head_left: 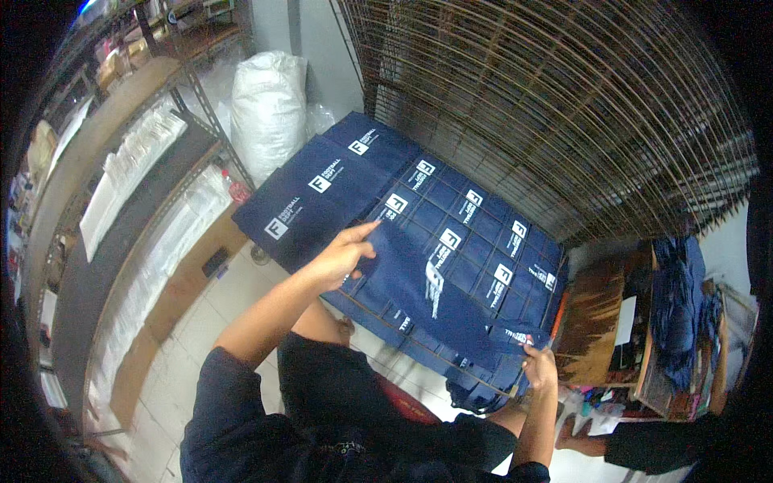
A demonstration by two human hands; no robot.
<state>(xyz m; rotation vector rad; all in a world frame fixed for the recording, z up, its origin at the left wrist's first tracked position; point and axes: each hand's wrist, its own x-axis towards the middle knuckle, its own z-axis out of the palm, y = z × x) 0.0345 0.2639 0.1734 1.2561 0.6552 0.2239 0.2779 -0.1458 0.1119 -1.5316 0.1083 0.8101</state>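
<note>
My left hand pinches the navy cloth piece at its ten o'clock corner, and my right hand grips its four o'clock corner. It lies over a wire rack holding rows of navy printed pieces. A stuffed white sack stands at eleven o'clock.

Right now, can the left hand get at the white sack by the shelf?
Probably not. The left hand is on the navy cloth, and the white sack stands well beyond the navy stack on the wire rack between them.
</note>
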